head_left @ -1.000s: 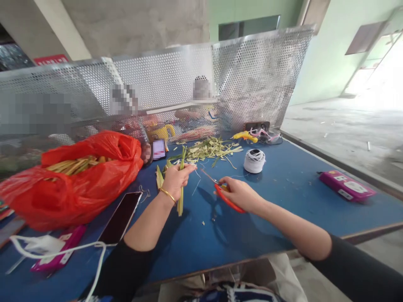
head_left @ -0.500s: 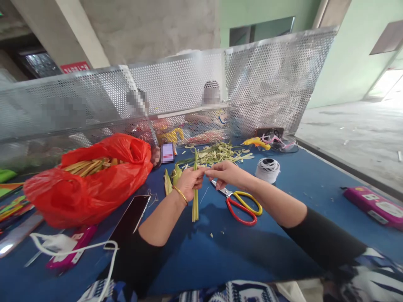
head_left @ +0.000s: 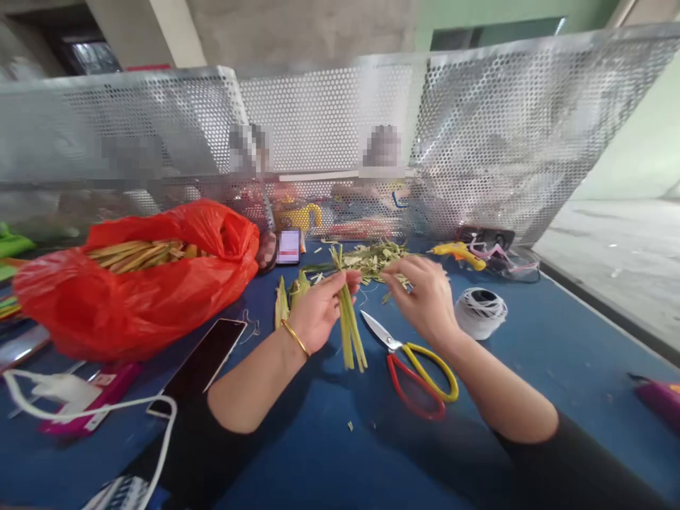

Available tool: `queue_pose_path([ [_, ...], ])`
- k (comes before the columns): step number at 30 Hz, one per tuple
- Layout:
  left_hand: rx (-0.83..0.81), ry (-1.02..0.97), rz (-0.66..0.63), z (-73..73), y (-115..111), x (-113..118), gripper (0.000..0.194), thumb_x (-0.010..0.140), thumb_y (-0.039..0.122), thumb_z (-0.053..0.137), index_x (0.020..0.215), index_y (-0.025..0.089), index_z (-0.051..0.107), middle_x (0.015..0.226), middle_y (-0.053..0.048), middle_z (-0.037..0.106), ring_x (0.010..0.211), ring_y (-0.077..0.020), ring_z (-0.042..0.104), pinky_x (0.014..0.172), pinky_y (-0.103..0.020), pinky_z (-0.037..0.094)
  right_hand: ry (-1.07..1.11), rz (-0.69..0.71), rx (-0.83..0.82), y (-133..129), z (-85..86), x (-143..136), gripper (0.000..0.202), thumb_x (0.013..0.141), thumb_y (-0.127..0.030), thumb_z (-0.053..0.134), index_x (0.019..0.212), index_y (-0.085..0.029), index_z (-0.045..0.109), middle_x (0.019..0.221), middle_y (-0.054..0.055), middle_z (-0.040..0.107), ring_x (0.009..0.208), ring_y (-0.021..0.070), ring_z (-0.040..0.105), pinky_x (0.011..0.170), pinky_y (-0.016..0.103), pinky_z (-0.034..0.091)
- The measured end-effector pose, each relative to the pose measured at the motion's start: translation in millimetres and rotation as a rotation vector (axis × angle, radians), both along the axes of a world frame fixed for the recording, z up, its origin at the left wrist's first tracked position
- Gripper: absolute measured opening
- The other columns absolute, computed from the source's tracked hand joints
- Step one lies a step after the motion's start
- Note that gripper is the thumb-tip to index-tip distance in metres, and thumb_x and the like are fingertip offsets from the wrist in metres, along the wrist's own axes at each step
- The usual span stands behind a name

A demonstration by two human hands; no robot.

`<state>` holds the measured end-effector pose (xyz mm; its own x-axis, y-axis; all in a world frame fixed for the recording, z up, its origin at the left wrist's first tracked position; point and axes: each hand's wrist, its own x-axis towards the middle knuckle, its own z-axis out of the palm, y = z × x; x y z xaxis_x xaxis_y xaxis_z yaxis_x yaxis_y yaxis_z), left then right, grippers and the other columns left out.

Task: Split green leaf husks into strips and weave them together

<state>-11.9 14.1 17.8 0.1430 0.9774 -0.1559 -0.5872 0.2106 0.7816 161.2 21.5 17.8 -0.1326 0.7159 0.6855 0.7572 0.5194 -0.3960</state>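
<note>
The left hand (head_left: 319,314) pinches gathered stalks (head_left: 348,329) — whether tied, unclear. Scraps (head_left: 372,259) lie toward the tabletop's (head_left: 329,464) far edge; the right hand (head_left: 426,294) curls its fingers — holding anything, I can't tell.

A perforated metal partition (head_left: 329,113) stands along the far edge of the blue desk (head_left: 557,382). Far right: a yellow glue gun (head_left: 461,253) lies just beside pink-framed glasses (head_left: 493,253). Far centre: a lit phone (head_left: 289,246) stands upright. Near left: a dark phone (head_left: 199,365) lies flat; a white cable (head_left: 171,423) passes over a purple pack (head_left: 123,377). Right: a green wall (head_left: 637,159) rises beyond the grey floor (head_left: 589,227).
</note>
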Motion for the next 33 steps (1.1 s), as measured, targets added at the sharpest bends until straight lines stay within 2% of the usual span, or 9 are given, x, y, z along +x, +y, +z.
queue_pose_path([
  [4, 0.02, 0.027, -0.027, -2.7, -5.6, 2.9, 0.012, 0.082, 0.026, 0.068, 0.085, 0.016, 0.075, 0.095, -0.007, 0.072, 0.084, -0.0132, 0.064, 0.07, -0.022, 0.047, 0.243, 0.349, -0.417, -18.3, -11.7, -28.5, 0.016, 0.081, -0.036, 0.062, 0.077, -0.021, 0.062, 0.068, -0.002, 0.064, 0.061, 0.0123, 0.056, 0.058, 0.024, 0.043],
  [7, 0.025, 0.131, -0.039, -4.5, -7.5, 3.4, 0.02, 0.083, 0.034, 0.067, 0.089, 0.017, 0.074, 0.092, -0.008, 0.072, 0.084, -0.015, 0.065, 0.068, -0.022, 0.047, 0.415, 0.409, -0.611, -23.6, -15.7, -38.8, 0.024, 0.076, -0.039, 0.063, 0.065, -0.021, 0.053, 0.053, -0.006, 0.051, 0.047, 0.0092, 0.046, 0.046, 0.022, 0.036],
  [9, 0.08, 0.253, 0.045, -4.2, -7.2, 2.1, 0.024, 0.085, 0.038, 0.063, 0.091, 0.016, 0.073, 0.088, -0.008, 0.072, 0.08, -0.0153, 0.065, 0.067, -0.023, 0.048, 0.559, 0.457, -0.745, -23.7, -10.7, -37.3, 0.029, 0.073, -0.043, 0.065, 0.062, -0.021, 0.051, 0.05, -0.007, 0.051, 0.043, 0.0088, 0.047, 0.044, 0.022, 0.037],
  [13, 0.356, 0.554, 0.248, -0.5, -3.9, -4.3, 0.03, 0.081, 0.014, 0.059, 0.109, 0.022, 0.068, 0.081, -0.002, 0.07, 0.064, -0.0118, 0.062, 0.059, -0.021, 0.047, 0.713, 0.466, -0.976, -22.5, 3.9, -27.0, 0.036, 0.063, -0.046, 0.076, 0.057, -0.019, 0.052, 0.047, -0.006, 0.053, 0.038, 0.0068, 0.045, 0.039, 0.02, 0.036],
  [15, 0.453, 0.687, 0.169, 1.4, -2.7, -6.9, 0.044, 0.074, 0.003, 0.058, 0.11, 0.026, 0.07, 0.078, 0.0, 0.069, 0.062, -0.0111, 0.062, 0.057, -0.019, 0.047, 0.734, 0.472, -1.075, -22.3, 7.9, -23.1, 0.035, 0.061, -0.045, 0.078, 0.059, -0.018, 0.055, 0.049, -0.005, 0.056, 0.037, 0.0061, 0.045, 0.038, 0.02, 0.035],
  [18, 0.391, 0.707, -0.012, 3.1, -2.0, -8.1, 0.044, 0.068, -0.002, 0.056, 0.099, 0.023, 0.074, 0.07, 0.0, 0.068, 0.058, -0.0121, 0.062, 0.053, -0.019, 0.047, 0.733, 0.508, -1.166, -22.2, 11.6, -18.7, 0.033, 0.063, -0.045, 0.077, 0.064, -0.017, 0.06, 0.047, -0.005, 0.054, 0.037, 0.0063, 0.043, 0.037, 0.02, 0.033],
  [22, 0.103, 0.431, -0.264, 5.3, -0.2, -10.5, 0.033, 0.07, 0.001, 0.054, 0.094, 0.012, 0.073, 0.068, -0.007, 0.072, 0.057, -0.0146, 0.066, 0.056, -0.023, 0.052, 0.786, 0.537, -1.174, -18.2, 17.7, -12.2, 0.032, 0.069, -0.049, 0.071, 0.064, -0.018, 0.062, 0.05, -0.002, 0.057, 0.037, 0.0077, 0.043, 0.037, 0.023, 0.035],
  [25, -0.109, 0.209, -0.429, 6.4, 2.6, -14.4, 0.027, 0.078, 0.011, 0.048, 0.091, 0.005, 0.071, 0.076, -0.016, 0.075, 0.064, -0.019, 0.071, 0.06, -0.027, 0.055, 0.939, 0.479, -1.036, -12.7, 18.2, -8.9, 0.027, 0.066, -0.043, 0.073, 0.07, -0.018, 0.065, 0.061, 0.0, 0.064, 0.04, 0.0075, 0.046, 0.042, 0.024, 0.04],
  [33, -0.315, 0.065, -0.395, 4.0, 3.7, -10.0, 0.031, 0.08, 0.009, 0.04, 0.089, 0.003, 0.069, 0.069, -0.013, 0.074, 0.064, -0.0169, 0.072, 0.057, -0.022, 0.054, 0.684, 0.408, -0.671, -10.5, 4.8, -17.1, 0.035, 0.06, -0.036, 0.076, 0.088, -0.017, 0.065, 0.072, -0.001, 0.063, 0.058, 0.0115, 0.055, 0.057, 0.028, 0.046],
])
